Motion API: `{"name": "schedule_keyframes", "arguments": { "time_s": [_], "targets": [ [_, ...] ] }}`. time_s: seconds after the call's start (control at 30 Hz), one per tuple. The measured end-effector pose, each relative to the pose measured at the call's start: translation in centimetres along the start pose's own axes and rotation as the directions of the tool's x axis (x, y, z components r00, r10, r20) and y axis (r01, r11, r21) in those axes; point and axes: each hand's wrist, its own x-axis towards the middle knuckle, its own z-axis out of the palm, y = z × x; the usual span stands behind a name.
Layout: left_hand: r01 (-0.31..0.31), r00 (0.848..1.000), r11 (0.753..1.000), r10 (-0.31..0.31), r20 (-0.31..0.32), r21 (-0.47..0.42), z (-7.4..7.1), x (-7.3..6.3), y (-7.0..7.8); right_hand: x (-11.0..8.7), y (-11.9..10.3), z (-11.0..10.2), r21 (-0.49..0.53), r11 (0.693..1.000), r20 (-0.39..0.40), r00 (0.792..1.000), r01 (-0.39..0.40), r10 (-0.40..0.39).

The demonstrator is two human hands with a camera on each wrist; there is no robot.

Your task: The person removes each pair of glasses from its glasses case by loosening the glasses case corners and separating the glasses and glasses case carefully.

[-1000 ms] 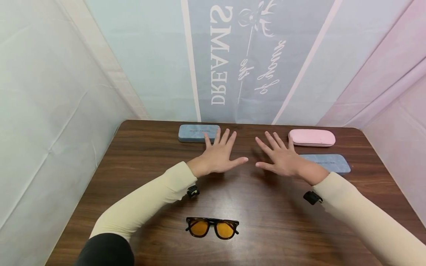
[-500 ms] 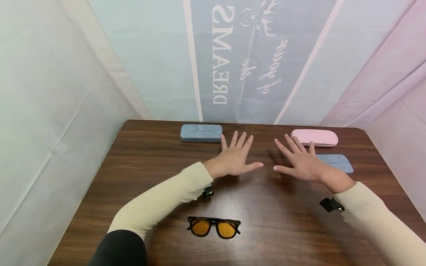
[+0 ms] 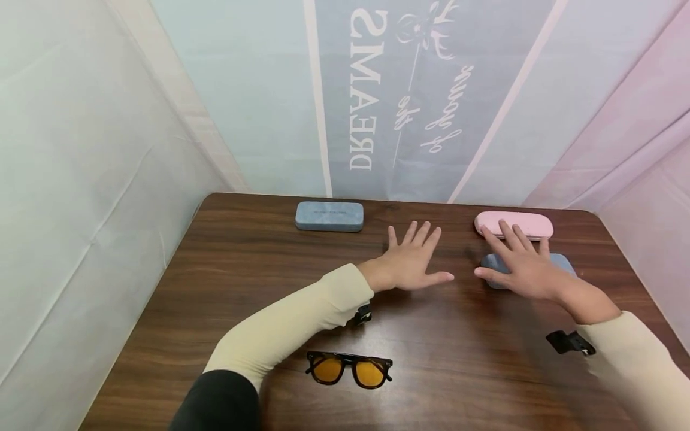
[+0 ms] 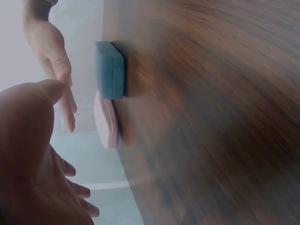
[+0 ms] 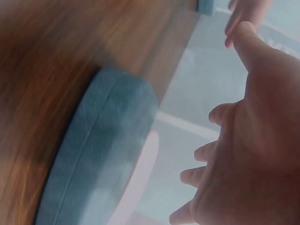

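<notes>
Eyeglass case [image 5: 99, 147], blue, lower-left in right-wrist view, seemed lightish, stiff, side-pinchable; left hand [image 3: 408, 264] and right hand [image 3: 530, 272] splayed empty.

Left hand [image 3: 412, 264] and right hand [image 3: 530, 273] bare. Left sleeve [image 3: 291, 323] pale cream, close-fitting, meeting a black upper sleeve [image 3: 222, 400] near the elbow; right sleeve [image 3: 636, 362] also cream. Small black left wrist unit [image 3: 363, 313], matching right wrist unit [image 3: 570, 343].

Looked like a makeshift booth tbh, couldn't tell home or studio: wood-grain table [image 3: 242, 257] with pale cloth sheets [image 3: 259, 90] around three sides, one printed "DREAMS".
</notes>
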Motion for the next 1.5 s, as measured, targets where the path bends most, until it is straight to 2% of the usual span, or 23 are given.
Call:
{"name": "schedule_keyframes", "arguments": {
  "time_s": [0.17,0.43,0.63,0.83,1.13,1.33,1.5],
  "targets": [
    [-0.019,1.0,0.999,0.019,0.016,-0.025,0.2,0.7,0.6,-1.2,1.3,-0.6,0.046,0.999,-0.015,1.0,-0.026,0.027],
    [-0.017,1.0,0.999,0.017,0.005,0.038,-0.1,1.9,1.6,-2.4,3.9,-1.0,0.078,0.994,-0.01,0.996,-0.082,0.083],
    [-0.031,1.0,0.997,0.031,0.003,0.069,0.0,2.7,2.8,-3.2,5.9,-0.7,0.131,0.987,0.005,0.996,-0.092,0.092],
    [-0.055,0.998,0.996,0.054,0.015,0.076,0.7,3.3,4.4,-4.1,7.7,-0.4,0.178,0.978,0.024,0.994,-0.106,0.103],
    [-0.055,0.998,0.996,0.053,0.032,0.066,1.6,4.8,6.7,-4.6,9.5,0.2,0.232,0.963,0.081,0.989,-0.139,0.123],
    [-0.039,0.997,0.999,0.037,0.062,0.033,2.6,5.6,7.8,-4.6,10.4,0.8,0.25,0.959,0.095,0.989,-0.131,0.111],
    [-0.032,0.997,0.997,0.027,0.078,0.07,3.4,6.4,8.3,-4.5,10.8,1.4,0.253,0.958,0.1,0.989,-0.134,0.112]
  ]
}}
